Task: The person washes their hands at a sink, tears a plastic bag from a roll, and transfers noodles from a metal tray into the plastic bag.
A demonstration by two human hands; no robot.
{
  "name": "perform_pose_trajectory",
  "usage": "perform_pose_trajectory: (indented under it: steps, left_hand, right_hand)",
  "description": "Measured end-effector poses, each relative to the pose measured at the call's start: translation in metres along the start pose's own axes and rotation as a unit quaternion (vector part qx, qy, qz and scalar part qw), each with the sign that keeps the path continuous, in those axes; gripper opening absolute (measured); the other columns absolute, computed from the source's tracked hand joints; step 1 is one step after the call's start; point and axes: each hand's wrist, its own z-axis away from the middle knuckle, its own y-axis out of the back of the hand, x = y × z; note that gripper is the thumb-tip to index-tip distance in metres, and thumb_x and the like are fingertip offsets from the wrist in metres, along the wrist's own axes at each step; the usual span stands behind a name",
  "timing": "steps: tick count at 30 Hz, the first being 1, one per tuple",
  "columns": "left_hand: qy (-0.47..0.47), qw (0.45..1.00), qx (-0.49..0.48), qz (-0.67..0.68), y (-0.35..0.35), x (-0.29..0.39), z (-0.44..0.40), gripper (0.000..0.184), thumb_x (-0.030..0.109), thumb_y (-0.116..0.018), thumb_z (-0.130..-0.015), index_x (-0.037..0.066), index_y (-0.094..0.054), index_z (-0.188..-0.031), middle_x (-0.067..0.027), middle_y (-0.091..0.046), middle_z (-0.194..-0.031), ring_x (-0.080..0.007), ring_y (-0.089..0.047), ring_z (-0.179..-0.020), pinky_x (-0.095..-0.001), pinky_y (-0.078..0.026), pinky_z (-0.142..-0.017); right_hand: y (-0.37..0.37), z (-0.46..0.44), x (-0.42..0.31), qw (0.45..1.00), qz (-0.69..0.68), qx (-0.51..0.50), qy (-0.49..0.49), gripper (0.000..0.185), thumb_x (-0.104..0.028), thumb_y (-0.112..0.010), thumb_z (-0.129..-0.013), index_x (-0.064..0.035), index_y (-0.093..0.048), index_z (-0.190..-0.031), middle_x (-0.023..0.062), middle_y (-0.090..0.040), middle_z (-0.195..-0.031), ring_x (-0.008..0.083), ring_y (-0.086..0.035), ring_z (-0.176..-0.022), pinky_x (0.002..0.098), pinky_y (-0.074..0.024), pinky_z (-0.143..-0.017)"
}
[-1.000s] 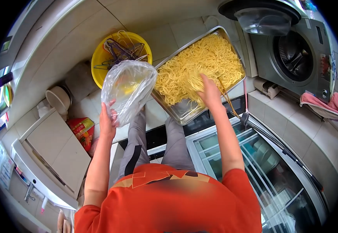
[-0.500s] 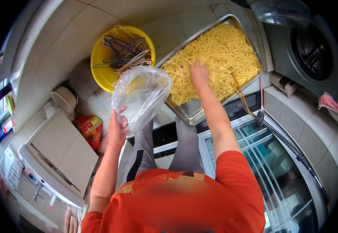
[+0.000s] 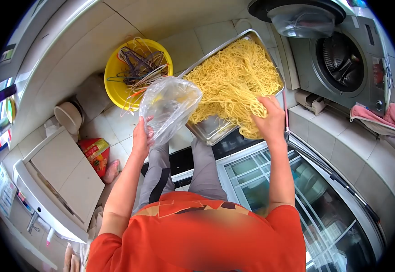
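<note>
A clear plastic bag (image 3: 170, 111) hangs open-mouthed from my left hand (image 3: 141, 139), which grips its lower left side. To its right, a big metal tray (image 3: 210, 132) is heaped with yellow noodles (image 3: 236, 63); its near corner shows bare metal. My right hand (image 3: 271, 122) is closed around a bunch of the noodles at the tray's near right side. Long strands stretch from that hand back across the heap, and some droop over the tray's near edge. No chopsticks can be seen now.
A yellow tub (image 3: 112, 86) full of clothes hangers (image 3: 145, 65) stands left of the tray. On the right is a washing machine (image 3: 311, 68) with its door open. A glass-paned window frame (image 3: 252, 170) lies below my right arm. A red packet (image 3: 95, 156) sits by the white cabinet (image 3: 66, 167).
My right hand has moved right from the middle of the noodles, dragging a bunch with it. The chopsticks have dropped out of sight. My left hand still holds the bag.
</note>
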Motion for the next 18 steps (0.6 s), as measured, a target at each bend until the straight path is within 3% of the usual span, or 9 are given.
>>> perform_pose_trajectory:
  steps: [3, 7, 9, 12, 16, 18]
  left_hand:
    - [-0.012, 1.0, -0.016, -0.005, -0.008, -0.001, 0.0, 0.055, 0.052, -0.039, -0.095, 0.005, -0.055, -0.119, 0.0047, -0.036, -0.059, -0.005, -0.026, -0.044, -0.0218, -0.022, -0.039]
    - [-0.011, 1.0, -0.021, -0.018, -0.021, -0.004, -0.006, 0.052, 0.052, -0.04, -0.095, 0.008, -0.059, -0.114, 0.0044, -0.038, -0.059, -0.0054, -0.03, -0.044, -0.022, -0.025, -0.038]
    - [-0.007, 1.0, -0.024, -0.018, -0.032, -0.008, -0.015, 0.051, 0.052, -0.041, -0.095, 0.009, -0.061, -0.113, 0.0044, -0.038, -0.059, -0.0056, -0.031, -0.044, -0.0221, -0.025, -0.038]
    - [0.006, 0.998, -0.047, -0.035, -0.052, -0.017, -0.031, 0.05, 0.052, -0.042, -0.094, 0.009, -0.062, -0.11, 0.0043, -0.04, -0.06, -0.0056, -0.032, -0.044, -0.022, -0.027, -0.038]
    - [-0.015, 0.997, -0.052, -0.06, -0.084, -0.037, -0.065, 0.048, 0.05, -0.044, -0.094, 0.008, -0.064, -0.106, 0.0038, -0.046, -0.063, -0.0051, -0.041, -0.053, -0.0207, -0.033, -0.045]
    - [-0.033, 0.998, -0.048, -0.035, -0.094, -0.043, -0.075, 0.045, 0.048, -0.045, -0.095, 0.007, -0.063, -0.099, 0.0031, -0.048, -0.063, -0.0054, -0.044, -0.057, -0.0205, -0.036, -0.051]
  right_hand:
    - [0.049, 0.01, -0.028, 0.999, 0.036, 0.02, 0.027, 0.045, 0.001, -0.074, -0.057, -0.0029, -0.063, -0.1, 0.017, -0.058, -0.106, 0.034, -0.06, -0.093, 0.036, -0.0488, -0.08]
    - [0.112, 0.02, -0.069, 0.995, 0.062, 0.041, 0.062, 0.045, 0.003, -0.072, -0.056, -0.0004, -0.062, -0.099, 0.0156, -0.058, -0.102, 0.0305, -0.06, -0.091, 0.0333, -0.0477, -0.08]
    - [0.138, 0.025, -0.085, 0.989, 0.092, 0.065, 0.097, 0.043, -0.001, -0.071, -0.056, 0.0001, -0.061, -0.098, 0.0153, -0.057, -0.099, 0.029, -0.06, -0.091, 0.0323, -0.0466, -0.08]
    - [0.172, 0.043, -0.092, 0.986, 0.121, 0.07, 0.093, 0.05, -0.011, -0.072, -0.06, 0.0008, -0.06, -0.108, 0.0201, -0.055, -0.119, 0.0317, -0.054, -0.11, 0.0377, -0.0375, -0.097]
    - [0.205, 0.062, -0.107, 0.972, 0.13, 0.138, 0.136, 0.053, -0.029, -0.072, -0.074, 0.005, -0.057, -0.111, 0.0221, -0.054, -0.119, 0.0313, -0.051, -0.113, 0.0405, -0.0355, -0.099]
    - [0.207, 0.062, -0.118, 0.959, 0.118, 0.216, 0.141, 0.044, -0.024, -0.069, -0.069, 0.005, -0.061, -0.101, 0.0237, -0.058, -0.111, 0.0347, -0.056, -0.103, 0.0447, -0.038, -0.096]
